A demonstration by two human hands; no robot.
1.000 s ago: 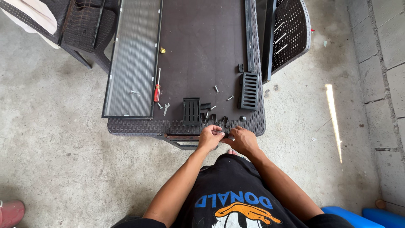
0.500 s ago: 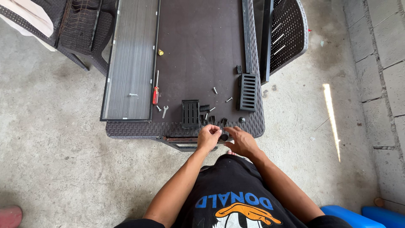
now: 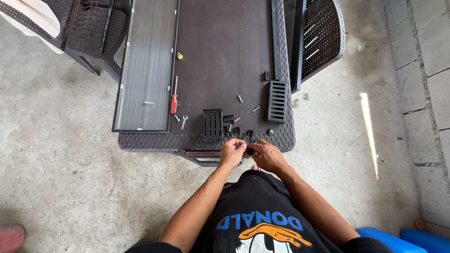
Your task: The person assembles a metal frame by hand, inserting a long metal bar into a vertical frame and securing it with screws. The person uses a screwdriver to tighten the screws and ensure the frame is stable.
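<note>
My left hand and my right hand meet at the near edge of a dark woven table. Together they pinch a small black part between the fingertips. Just beyond them lie several small black pieces and a black slotted grille. A second slotted grille lies to the right. Loose screws are scattered between the two grilles.
A ribbed glass panel lies on the table's left side. A red-handled screwdriver and a small wrench lie beside it. A dark perforated panel leans at the right. A woven chair stands top left. Blue objects sit bottom right.
The view has shifted slightly. Both hands stay together at the table's near edge, working the small black part with small finger movements.
</note>
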